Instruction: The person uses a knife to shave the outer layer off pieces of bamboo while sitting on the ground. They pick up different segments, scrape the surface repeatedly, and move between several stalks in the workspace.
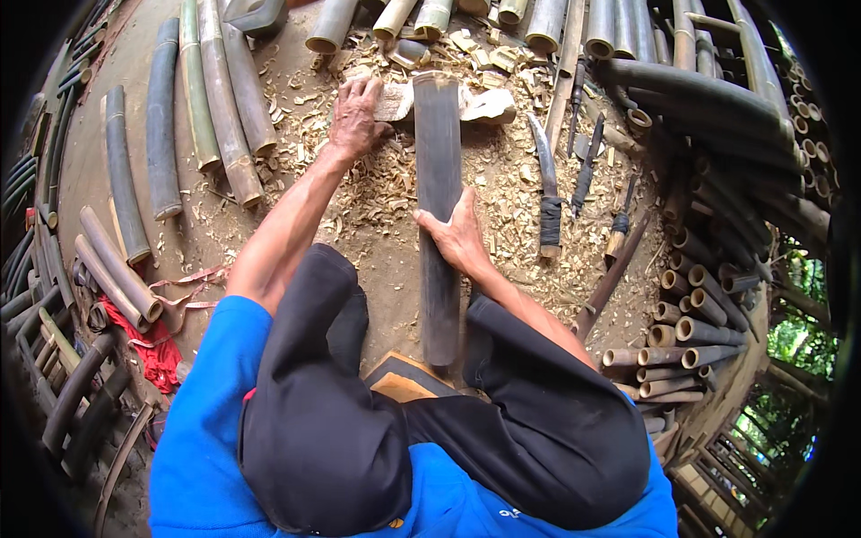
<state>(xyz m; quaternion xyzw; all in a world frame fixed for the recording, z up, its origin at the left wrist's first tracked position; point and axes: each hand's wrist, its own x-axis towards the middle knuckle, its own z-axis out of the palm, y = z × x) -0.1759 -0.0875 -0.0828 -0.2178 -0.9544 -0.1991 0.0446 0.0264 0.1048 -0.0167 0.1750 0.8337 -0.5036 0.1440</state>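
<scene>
Bamboo tube sits in the right hand, fingers wrapped round; the outstretched left hand clasps a wood block.

Most fingers of right hand hidden beneath long grey-black bamboo tube. Same tube covers middle of rough pale wood block. Left hand at block's left end; undersides of fingers hidden, contact unclear. Yellowish bamboo tubes beyond left hand cut off by upper edge. Green foliage, far right of right hand, blurred.
</scene>
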